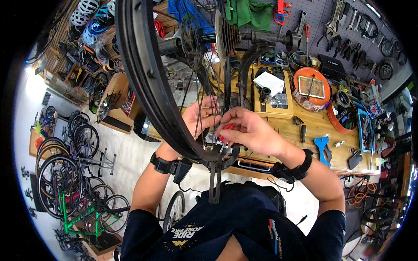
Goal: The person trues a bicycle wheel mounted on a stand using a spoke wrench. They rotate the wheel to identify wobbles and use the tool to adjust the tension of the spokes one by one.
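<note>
A bicycle wheel rim [156, 93], black and without a tire, stands upright in a truing stand [249, 63]. Thin spokes run from it to the hub, where a cassette [227, 39] shows. My right hand [248, 130] pinches a small red spoke wrench [227, 132] low among the spokes near the rim. Across the wheel, my left hand [201, 116] reaches in behind the rim, its visible fingers stretched and somewhat apart beside the spokes. The rim and spokes partly cover that hand. Dark straps with small devices circle both wrists.
On the wooden bench [278, 126] lie a cardboard box [283, 106], a screwdriver [303, 134] and a blue tool [322, 150]. Round orange-rimmed tins [311, 89] stand farther right. Tools hang on the pegboard [313, 21]. Bicycles [82, 191] and helmets [89, 19] are at left.
</note>
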`<action>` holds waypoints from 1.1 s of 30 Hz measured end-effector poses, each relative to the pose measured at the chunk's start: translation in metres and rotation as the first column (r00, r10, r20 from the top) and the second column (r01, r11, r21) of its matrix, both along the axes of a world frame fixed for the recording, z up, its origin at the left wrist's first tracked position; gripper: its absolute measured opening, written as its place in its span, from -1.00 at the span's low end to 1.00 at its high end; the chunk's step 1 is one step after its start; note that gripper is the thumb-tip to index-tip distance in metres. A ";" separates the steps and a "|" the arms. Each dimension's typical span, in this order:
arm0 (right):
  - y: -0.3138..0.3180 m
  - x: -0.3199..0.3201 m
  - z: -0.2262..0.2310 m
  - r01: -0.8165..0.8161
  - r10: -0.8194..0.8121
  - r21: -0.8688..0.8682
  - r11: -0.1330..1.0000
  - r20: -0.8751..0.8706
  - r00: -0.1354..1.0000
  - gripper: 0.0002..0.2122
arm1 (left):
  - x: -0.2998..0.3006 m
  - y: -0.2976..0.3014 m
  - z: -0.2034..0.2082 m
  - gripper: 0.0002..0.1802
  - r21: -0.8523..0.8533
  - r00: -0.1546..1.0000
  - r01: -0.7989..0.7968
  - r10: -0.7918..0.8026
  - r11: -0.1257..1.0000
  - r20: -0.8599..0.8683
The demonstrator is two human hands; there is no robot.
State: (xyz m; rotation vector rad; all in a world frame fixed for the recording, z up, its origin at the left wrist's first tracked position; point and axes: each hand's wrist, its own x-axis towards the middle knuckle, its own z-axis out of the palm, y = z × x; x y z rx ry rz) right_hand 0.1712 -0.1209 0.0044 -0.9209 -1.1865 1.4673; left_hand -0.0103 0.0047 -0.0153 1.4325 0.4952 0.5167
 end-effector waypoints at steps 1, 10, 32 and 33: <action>0.001 -0.002 -0.001 0.018 -0.018 0.021 1.000 -0.007 1.000 -0.73 | 0.001 0.002 0.000 -0.36 -0.010 1.000 0.014 -0.014 1.000 0.003; 0.008 -0.007 -0.013 -0.104 0.101 -0.009 0.995 -0.175 0.979 -0.71 | 0.001 0.012 -0.021 -0.20 0.032 0.998 0.052 -0.053 0.998 0.042; 0.033 -0.009 -0.039 -0.582 0.430 0.086 0.809 -0.761 0.485 -0.53 | 0.000 -0.008 -0.023 0.08 0.043 0.994 0.079 -0.082 0.996 0.074; 0.033 -0.011 -0.041 -0.569 0.426 0.083 0.818 -0.752 0.503 -0.53 | 0.001 -0.009 -0.022 0.14 0.021 0.996 0.064 -0.066 0.998 0.065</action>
